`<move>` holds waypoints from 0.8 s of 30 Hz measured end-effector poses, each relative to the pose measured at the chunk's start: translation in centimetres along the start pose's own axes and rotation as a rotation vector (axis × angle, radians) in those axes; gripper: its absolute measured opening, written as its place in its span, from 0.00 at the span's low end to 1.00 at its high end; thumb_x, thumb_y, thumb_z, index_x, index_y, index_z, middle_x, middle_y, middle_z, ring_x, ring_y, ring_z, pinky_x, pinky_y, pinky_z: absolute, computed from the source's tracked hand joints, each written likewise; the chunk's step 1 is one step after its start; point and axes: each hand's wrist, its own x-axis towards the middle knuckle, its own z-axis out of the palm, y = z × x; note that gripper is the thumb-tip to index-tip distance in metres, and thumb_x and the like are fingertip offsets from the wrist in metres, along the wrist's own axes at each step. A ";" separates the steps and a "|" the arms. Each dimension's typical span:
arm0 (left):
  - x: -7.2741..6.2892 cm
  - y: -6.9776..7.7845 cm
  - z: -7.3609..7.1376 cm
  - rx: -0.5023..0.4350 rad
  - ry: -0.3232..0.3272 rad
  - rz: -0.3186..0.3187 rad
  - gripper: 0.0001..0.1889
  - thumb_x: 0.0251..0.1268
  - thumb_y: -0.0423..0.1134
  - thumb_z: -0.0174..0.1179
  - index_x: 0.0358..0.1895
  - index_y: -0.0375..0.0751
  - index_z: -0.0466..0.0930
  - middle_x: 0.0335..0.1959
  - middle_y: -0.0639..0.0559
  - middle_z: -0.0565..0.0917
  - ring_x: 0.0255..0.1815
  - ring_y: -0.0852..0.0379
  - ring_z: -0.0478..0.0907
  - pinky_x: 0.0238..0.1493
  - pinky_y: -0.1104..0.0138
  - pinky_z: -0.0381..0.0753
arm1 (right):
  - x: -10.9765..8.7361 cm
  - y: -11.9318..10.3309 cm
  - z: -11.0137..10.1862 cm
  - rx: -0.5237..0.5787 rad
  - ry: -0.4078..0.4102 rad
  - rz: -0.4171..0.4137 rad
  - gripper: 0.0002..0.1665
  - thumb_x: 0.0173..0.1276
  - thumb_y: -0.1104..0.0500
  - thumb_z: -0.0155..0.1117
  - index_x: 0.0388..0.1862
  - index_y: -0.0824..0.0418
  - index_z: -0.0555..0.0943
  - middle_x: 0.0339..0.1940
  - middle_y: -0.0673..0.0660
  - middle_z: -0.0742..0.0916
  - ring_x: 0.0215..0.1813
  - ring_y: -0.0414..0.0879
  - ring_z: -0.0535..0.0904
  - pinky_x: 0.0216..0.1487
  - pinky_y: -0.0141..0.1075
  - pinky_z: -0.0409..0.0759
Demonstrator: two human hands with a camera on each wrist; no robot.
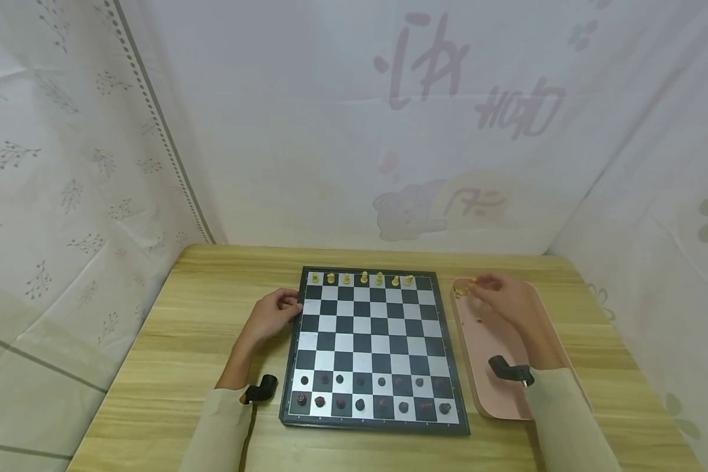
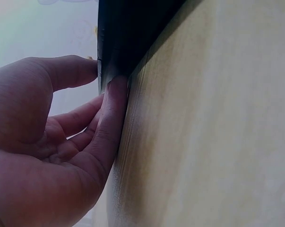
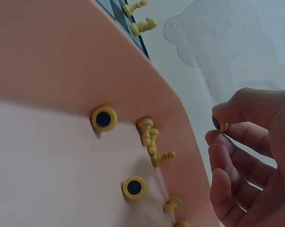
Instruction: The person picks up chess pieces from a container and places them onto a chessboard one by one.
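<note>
The chessboard (image 1: 366,344) lies flat on the table, with several yellow chess pieces (image 1: 364,278) along its far row and several dark pieces (image 1: 360,404) on its two near rows. At the board's left edge, my left hand (image 1: 273,313) pinches the rim between thumb and fingers. Over the far end of a pink tray (image 1: 478,387), my right hand (image 1: 505,298) holds a small yellow chess piece (image 3: 219,124) between thumb and index finger. Its round black base shows in the right wrist view; its top is hidden by the fingers.
Inside the tray, several yellow pieces (image 3: 144,130) lie on their sides, mostly along the far wall. Both board and tray stand on a wood-grain table (image 1: 200,295). Printed cloth (image 1: 307,131) hangs behind and at both sides.
</note>
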 end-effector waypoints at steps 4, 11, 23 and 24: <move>0.0 0.0 -0.1 0.002 0.000 -0.007 0.21 0.78 0.36 0.66 0.68 0.30 0.82 0.50 0.42 0.88 0.48 0.49 0.84 0.47 0.63 0.81 | 0.3 -0.8 0.3 0.066 0.003 -0.020 0.35 0.79 0.37 0.70 0.64 0.67 0.84 0.56 0.69 0.89 0.57 0.66 0.84 0.50 0.53 0.82; -0.1 0.0 -0.1 0.004 -0.004 -0.001 0.21 0.79 0.37 0.66 0.68 0.30 0.82 0.50 0.43 0.88 0.48 0.49 0.85 0.46 0.62 0.81 | 0.9 -1.8 1.0 0.153 0.022 -0.045 0.29 0.77 0.44 0.76 0.60 0.67 0.86 0.55 0.69 0.90 0.55 0.64 0.85 0.46 0.45 0.82; 0.0 0.1 -0.1 0.002 0.002 -0.006 0.21 0.78 0.37 0.67 0.68 0.31 0.82 0.50 0.43 0.88 0.48 0.48 0.85 0.47 0.62 0.81 | 2.1 -2.3 2.4 0.184 0.037 -0.139 0.16 0.77 0.57 0.75 0.55 0.67 0.88 0.52 0.68 0.91 0.53 0.67 0.89 0.43 0.42 0.85; -0.1 0.2 -0.1 0.002 0.003 -0.007 0.21 0.78 0.37 0.67 0.68 0.31 0.82 0.50 0.43 0.88 0.48 0.48 0.84 0.47 0.62 0.81 | 2.2 -2.4 2.5 0.191 0.031 -0.141 0.16 0.77 0.58 0.76 0.55 0.67 0.88 0.52 0.68 0.91 0.53 0.67 0.89 0.41 0.41 0.85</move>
